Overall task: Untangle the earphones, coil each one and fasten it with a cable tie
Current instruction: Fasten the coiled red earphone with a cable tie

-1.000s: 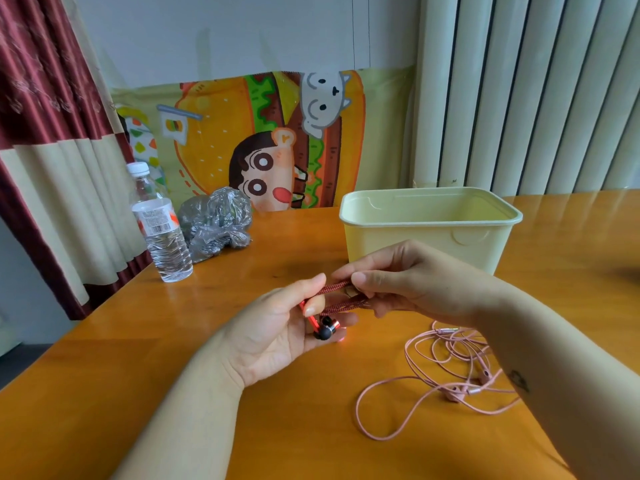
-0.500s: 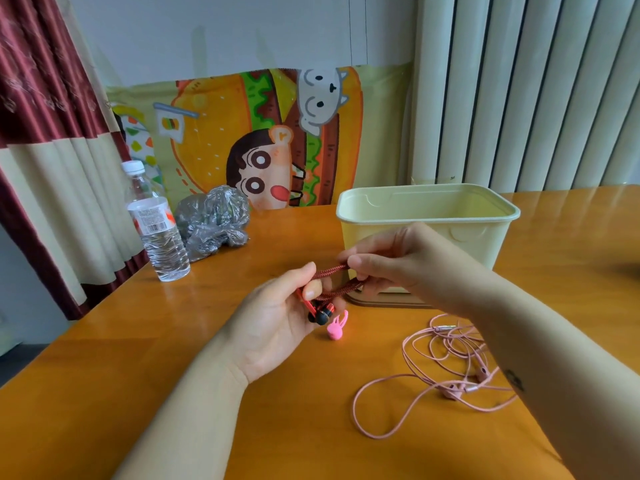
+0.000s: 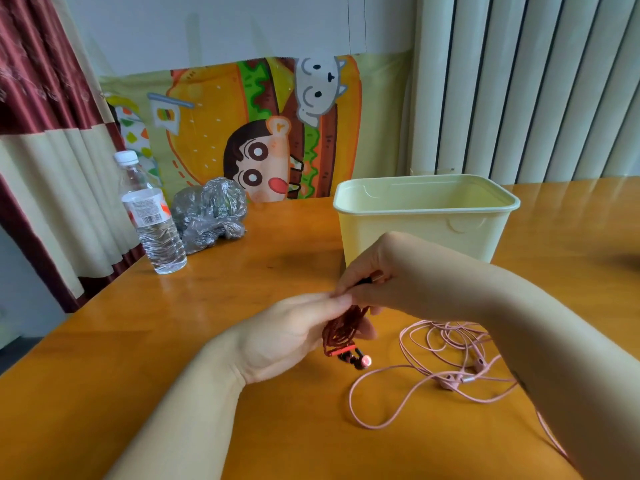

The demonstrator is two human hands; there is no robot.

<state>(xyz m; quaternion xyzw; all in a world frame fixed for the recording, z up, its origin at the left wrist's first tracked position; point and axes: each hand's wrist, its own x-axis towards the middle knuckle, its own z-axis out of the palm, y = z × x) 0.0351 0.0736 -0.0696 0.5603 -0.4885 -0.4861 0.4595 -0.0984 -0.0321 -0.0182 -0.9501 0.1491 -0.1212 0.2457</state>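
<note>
A red braided earphone (image 3: 341, 332) hangs as a bunched coil between both hands above the wooden table (image 3: 138, 341). Its black earbuds (image 3: 356, 361) dangle at the bottom. My left hand (image 3: 294, 334) holds the coil from the left, fingers stretched along it. My right hand (image 3: 377, 275) pinches the top of the coil, where the black plug end shows. A pink earphone (image 3: 446, 355) lies loose and tangled on the table to the right, partly under my right forearm. The pink cable tie is not visible.
A pale yellow plastic bin (image 3: 426, 220) stands just behind my hands. At the back left are a water bottle (image 3: 152, 220) and a crumpled grey plastic bag (image 3: 211, 213). A cartoon poster leans against the wall; a curtain hangs at left.
The red coil has turned from lying across my hands to hanging downward. My hands have dropped lower and moved right. The pink rabbit tie seen half a second ago is out of sight.
</note>
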